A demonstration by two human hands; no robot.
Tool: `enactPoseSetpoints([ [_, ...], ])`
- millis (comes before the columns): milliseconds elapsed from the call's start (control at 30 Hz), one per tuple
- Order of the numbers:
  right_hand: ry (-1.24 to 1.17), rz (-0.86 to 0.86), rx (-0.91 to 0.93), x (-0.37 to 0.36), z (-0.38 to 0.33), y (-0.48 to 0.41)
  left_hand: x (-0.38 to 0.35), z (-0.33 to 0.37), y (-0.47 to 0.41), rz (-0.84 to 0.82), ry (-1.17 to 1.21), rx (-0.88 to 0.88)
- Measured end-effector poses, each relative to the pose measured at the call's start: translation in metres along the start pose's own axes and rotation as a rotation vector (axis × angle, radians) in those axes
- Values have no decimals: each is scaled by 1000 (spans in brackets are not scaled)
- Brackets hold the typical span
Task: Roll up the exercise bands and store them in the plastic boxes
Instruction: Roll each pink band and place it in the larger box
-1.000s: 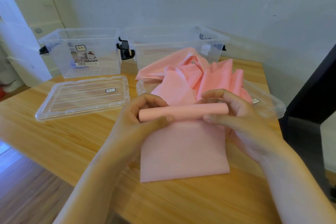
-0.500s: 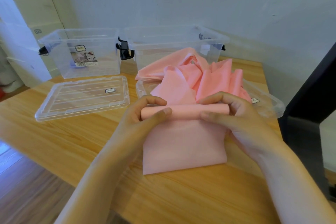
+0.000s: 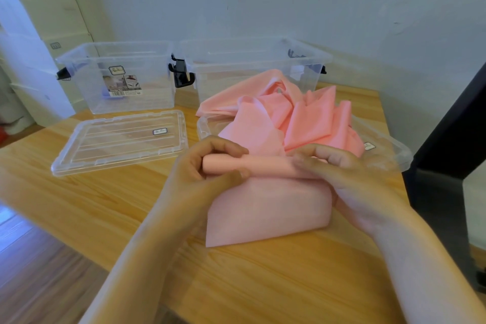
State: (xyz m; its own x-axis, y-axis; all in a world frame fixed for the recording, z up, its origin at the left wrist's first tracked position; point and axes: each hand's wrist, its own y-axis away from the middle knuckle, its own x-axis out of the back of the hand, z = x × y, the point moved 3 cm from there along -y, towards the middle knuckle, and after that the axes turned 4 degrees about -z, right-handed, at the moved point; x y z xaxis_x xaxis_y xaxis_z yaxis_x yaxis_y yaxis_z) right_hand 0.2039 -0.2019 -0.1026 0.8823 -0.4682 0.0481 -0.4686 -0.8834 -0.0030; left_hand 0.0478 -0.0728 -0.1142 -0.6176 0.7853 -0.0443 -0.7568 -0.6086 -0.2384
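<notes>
A pink exercise band (image 3: 265,208) lies flat on the wooden table, its far end wound into a roll (image 3: 265,164). My left hand (image 3: 207,168) grips the roll's left end, thumb below and fingers curled over the top. My right hand (image 3: 349,173) grips the right end the same way. Behind the roll a loose pile of pink bands (image 3: 286,116) lies crumpled over a clear lid (image 3: 391,150). Two clear plastic boxes stand open at the back: the left box (image 3: 126,79) and the right box (image 3: 252,66).
A second clear lid (image 3: 118,142) lies flat on the table left of my hands. The table's near edge runs diagonally at lower left, with wood floor (image 3: 34,271) below. A dark chair or frame (image 3: 452,144) stands at the right. A wall is close behind the boxes.
The flat tail of the band has grown shorter and its near edge has slid toward the roll, as both hands turned the roll. The right fingers moved further over the roll.
</notes>
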Motion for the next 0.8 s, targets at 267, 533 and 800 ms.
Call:
enactPoseSetpoints([
  [267, -13, 3, 124, 2, -6, 2, -3, -3, 2, 43, -8, 194],
  [533, -16, -32, 23, 2, 0, -1, 1, -3, 0, 60, -9, 65],
  [800, -17, 15, 27, 3, 0, -2, -1, -3, 1, 22, 36, 76],
])
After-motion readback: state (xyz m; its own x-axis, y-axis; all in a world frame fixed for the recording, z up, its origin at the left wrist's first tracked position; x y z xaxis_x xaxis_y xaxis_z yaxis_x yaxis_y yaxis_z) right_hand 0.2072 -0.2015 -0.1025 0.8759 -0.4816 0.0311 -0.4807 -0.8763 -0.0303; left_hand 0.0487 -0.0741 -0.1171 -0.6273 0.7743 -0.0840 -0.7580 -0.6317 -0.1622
